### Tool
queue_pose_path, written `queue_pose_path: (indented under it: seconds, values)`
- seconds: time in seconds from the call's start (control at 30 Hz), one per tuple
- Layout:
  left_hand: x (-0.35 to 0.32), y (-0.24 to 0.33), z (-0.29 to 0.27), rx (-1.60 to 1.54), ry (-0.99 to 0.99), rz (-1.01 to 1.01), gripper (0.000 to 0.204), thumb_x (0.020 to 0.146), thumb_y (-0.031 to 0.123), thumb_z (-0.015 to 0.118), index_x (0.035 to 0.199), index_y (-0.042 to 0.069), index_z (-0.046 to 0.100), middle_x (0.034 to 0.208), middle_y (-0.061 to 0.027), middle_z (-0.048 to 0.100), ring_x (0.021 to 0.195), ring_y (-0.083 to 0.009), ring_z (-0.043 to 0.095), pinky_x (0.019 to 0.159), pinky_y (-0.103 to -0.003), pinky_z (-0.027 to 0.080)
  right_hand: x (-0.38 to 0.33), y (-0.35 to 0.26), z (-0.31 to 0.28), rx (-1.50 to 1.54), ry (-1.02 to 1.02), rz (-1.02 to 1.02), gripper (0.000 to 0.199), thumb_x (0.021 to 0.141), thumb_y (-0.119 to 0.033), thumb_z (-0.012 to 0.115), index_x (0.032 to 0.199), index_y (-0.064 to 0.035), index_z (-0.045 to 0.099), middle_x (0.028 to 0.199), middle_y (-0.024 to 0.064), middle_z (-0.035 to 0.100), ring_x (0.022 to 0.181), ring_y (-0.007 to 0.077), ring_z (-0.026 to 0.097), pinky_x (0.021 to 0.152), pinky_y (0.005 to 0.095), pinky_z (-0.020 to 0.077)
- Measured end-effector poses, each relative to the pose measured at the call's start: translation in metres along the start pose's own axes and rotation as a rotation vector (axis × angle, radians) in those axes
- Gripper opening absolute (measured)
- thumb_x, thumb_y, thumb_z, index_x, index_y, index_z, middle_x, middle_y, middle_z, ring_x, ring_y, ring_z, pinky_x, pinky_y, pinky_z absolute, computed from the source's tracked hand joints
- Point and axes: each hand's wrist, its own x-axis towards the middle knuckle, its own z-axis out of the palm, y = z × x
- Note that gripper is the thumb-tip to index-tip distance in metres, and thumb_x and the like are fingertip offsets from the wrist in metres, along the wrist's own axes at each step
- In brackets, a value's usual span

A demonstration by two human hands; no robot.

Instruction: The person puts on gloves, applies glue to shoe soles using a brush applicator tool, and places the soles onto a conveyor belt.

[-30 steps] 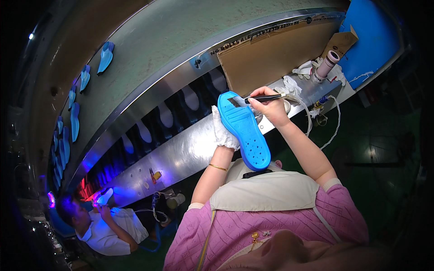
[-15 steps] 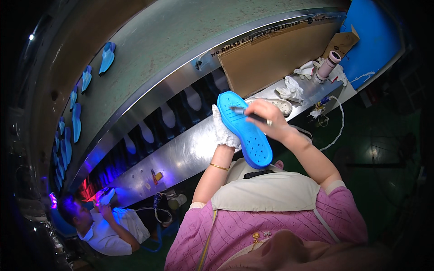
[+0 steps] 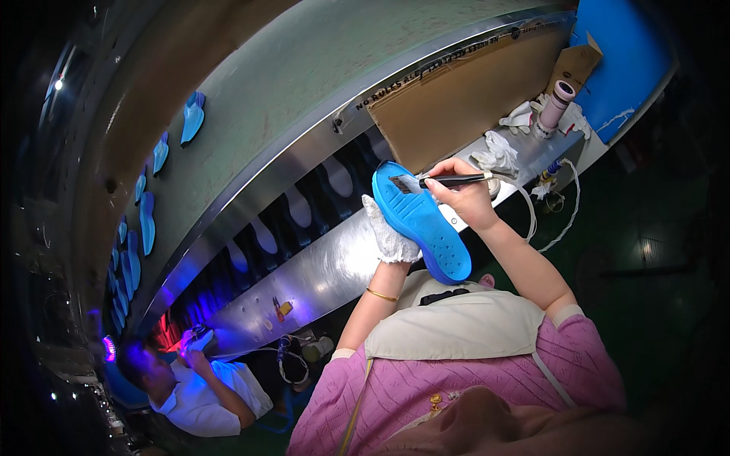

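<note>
A bright blue shoe sole (image 3: 437,235) is tilted in front of my apron, its ridged, hole-dotted face toward me. My left hand (image 3: 392,237), in a white knit glove, grips it along its left edge; the fingertips behind the sole are hidden. My bare right hand (image 3: 465,199) pinches the dark handle of a flat brush (image 3: 456,180). Its bristles rest against the ridged upper part of the sole. From the handle's end a pale hose (image 3: 533,220) curves down to the right.
Blue soles (image 3: 193,120) lie on the green belt (image 3: 266,83). Below it runs a metal ledge (image 3: 312,266). Cardboard (image 3: 456,95), white gloves (image 3: 498,154) and a pink bottle (image 3: 555,110) stand at the far right. A co-worker (image 3: 201,391) sits at the lower left.
The brush handle has swung from slanting down to nearly level, and its bristles are still at the ridged part. The whole view has shifted slightly, with both hands and the sole a little farther right.
</note>
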Motion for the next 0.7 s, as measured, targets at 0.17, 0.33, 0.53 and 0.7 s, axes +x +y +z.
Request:
queue_pose_path:
  seconds: [0.17,0.33,0.53,0.7]
  values:
    - [-0.001,-0.003,0.001,-0.013,-0.023,0.069,0.074,0.089,0.070,0.028,0.130,0.012,0.048,0.126,-0.0100,0.054,0.113,-0.0279,0.054,0.098,-0.043,0.045,0.001,0.004,-0.003,0.017,0.039,0.022,0.016,0.081,-0.007,0.070,0.091,-0.0029,0.059,0.083,0.0022,0.063,0.075,0.0061,0.059,0.068,0.0211,0.0486]
    - [-0.003,-0.002,0.007,-0.033,-0.003,-0.002,0.079,0.087,0.073,0.024,0.133,0.011,0.043,0.128,-0.0129,0.051,0.115,-0.0300,0.052,0.100,-0.044,0.043,0.003,0.015,-0.005,0.130,0.074,0.074,0.017,0.082,-0.010,0.071,0.092,-0.0031,0.059,0.083,0.0021,0.063,0.074,0.0060,0.058,0.069,0.0217,0.0484]
    - [-0.005,-0.008,0.012,-0.044,-0.145,-0.028,0.075,0.089,0.070,0.027,0.133,0.013,0.045,0.130,-0.0103,0.052,0.114,-0.0289,0.053,0.098,-0.044,0.044,0.003,0.015,-0.003,0.082,0.100,0.074,0.017,0.082,-0.011,0.071,0.093,-0.0030,0.060,0.083,0.0020,0.063,0.074,0.0071,0.059,0.070,0.0222,0.0486]
    - [0.013,-0.025,-0.024,0.320,-0.049,0.136,0.069,0.091,0.067,0.028,0.132,0.014,0.046,0.127,-0.0078,0.054,0.111,-0.0240,0.055,0.097,-0.038,0.045,-0.005,0.004,0.020,-0.126,0.143,-0.118,0.017,0.082,-0.011,0.071,0.092,-0.0024,0.060,0.083,0.0018,0.063,0.075,0.0086,0.059,0.072,0.0233,0.0490]
